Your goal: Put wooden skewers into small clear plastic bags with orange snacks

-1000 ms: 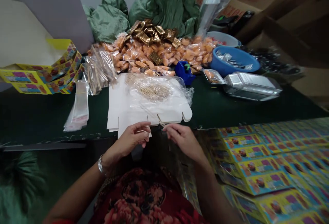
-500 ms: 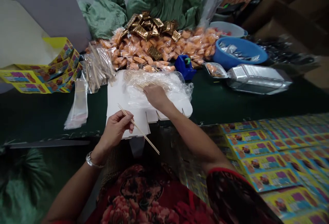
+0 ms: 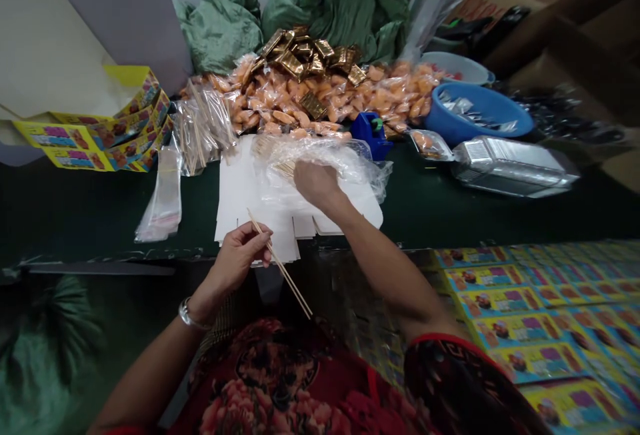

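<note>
Now the left hand (image 3: 237, 258) is clenched on a few thin pale wooden sticks (image 3: 283, 278), which slant down past the front edge of the flat white card blanks (image 3: 245, 202). The right hand (image 3: 316, 182), no longer beside the left as it was a second earlier, lies out on a crinkled clear plastic bag (image 3: 345, 168) with more sticks inside; whether it grips cannot be told. Bag and blanks sit mid-frame on the dark green surface (image 3: 90, 222). Behind them, orange snacks in clear wrappers (image 3: 320, 105) lie heaped under gold foil sachets (image 3: 313, 48). At upper right, a round blue plastic basin (image 3: 475, 115) holds silvery packets.
</note>
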The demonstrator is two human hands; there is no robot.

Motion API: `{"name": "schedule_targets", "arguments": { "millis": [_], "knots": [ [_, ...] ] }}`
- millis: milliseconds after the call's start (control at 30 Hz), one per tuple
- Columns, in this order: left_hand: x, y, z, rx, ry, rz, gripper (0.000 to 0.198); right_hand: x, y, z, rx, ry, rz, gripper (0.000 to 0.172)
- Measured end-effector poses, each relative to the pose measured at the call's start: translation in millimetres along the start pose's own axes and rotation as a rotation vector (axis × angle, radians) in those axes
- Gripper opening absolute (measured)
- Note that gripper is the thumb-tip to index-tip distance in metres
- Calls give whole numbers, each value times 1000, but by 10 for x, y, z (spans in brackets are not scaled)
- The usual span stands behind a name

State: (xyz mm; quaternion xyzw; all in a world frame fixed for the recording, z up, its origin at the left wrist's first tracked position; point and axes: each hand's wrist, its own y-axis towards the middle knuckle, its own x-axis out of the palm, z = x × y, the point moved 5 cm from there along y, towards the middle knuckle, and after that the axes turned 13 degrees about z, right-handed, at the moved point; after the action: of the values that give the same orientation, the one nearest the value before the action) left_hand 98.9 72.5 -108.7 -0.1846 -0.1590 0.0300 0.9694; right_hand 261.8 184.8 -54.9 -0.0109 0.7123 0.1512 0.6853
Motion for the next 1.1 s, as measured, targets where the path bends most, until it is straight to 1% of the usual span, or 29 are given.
{"name": "schedule_targets", "arguments": {
  "millis": [33,67,100,167,200,233,267,300,367,433,500,533,567,600,667,733,800,867,900,967,1033,1100],
  "knots": [
    [8,13,-21,-2,-19,10,28,-57,-222,22,42,9,6,28],
    [15,29,-45,-4,-37,19,29,-110,-479,40,92,92,46,26],
    [26,45,-72,-9,-51,21,31,-133,-754,36,121,239,67,24],
    [53,67,-116,-22,-53,-9,41,-97,-1270,-39,145,626,46,25],
    [62,66,-118,-22,-38,-36,45,-62,-1467,-102,144,769,36,24],
    [65,53,-94,-10,-11,-66,46,-23,-1604,-178,129,849,29,23],
    [57,28,-37,17,27,-90,43,13,-1677,-259,106,897,28,24],
    [38,-10,59,62,79,-104,36,37,-1689,-338,70,916,39,24],
    [-21,-119,369,216,208,-96,20,37,-1580,-447,-15,927,110,24],
    [-87,-251,777,458,354,-39,14,-18,-1401,-450,-58,939,242,19],
    [-132,-356,1123,741,507,31,9,-69,-1245,-377,-26,965,351,20],
    [-140,-365,1213,851,594,51,9,-78,-1184,-343,0,982,370,21],
    [-141,-330,1232,920,683,51,9,-81,-1129,-326,16,998,369,20],
    [-139,-251,1187,944,765,37,10,-84,-1077,-331,14,1014,360,19],
    [-142,-22,971,894,889,-4,12,-113,-965,-402,-36,1036,364,18],
    [-143,161,739,848,938,-14,14,-169,-836,-529,-108,1046,404,21],
    [-133,203,601,839,936,3,16,-229,-713,-680,-170,1056,444,21],
    [-124,122,552,813,894,14,17,-271,-631,-829,-210,1072,467,18],
    [-126,59,536,772,858,7,18,-282,-612,-895,-221,1085,476,16],
    [-166,-68,490,646,765,-5,21,-272,-604,-1014,-234,1115,478,15],
    [-290,-167,423,521,668,13,24,-230,-611,-1133,-259,1139,437,14],
    [-519,-217,374,429,611,40,20,-179,-604,-1237,-276,1162,372,15]
  ]
}}
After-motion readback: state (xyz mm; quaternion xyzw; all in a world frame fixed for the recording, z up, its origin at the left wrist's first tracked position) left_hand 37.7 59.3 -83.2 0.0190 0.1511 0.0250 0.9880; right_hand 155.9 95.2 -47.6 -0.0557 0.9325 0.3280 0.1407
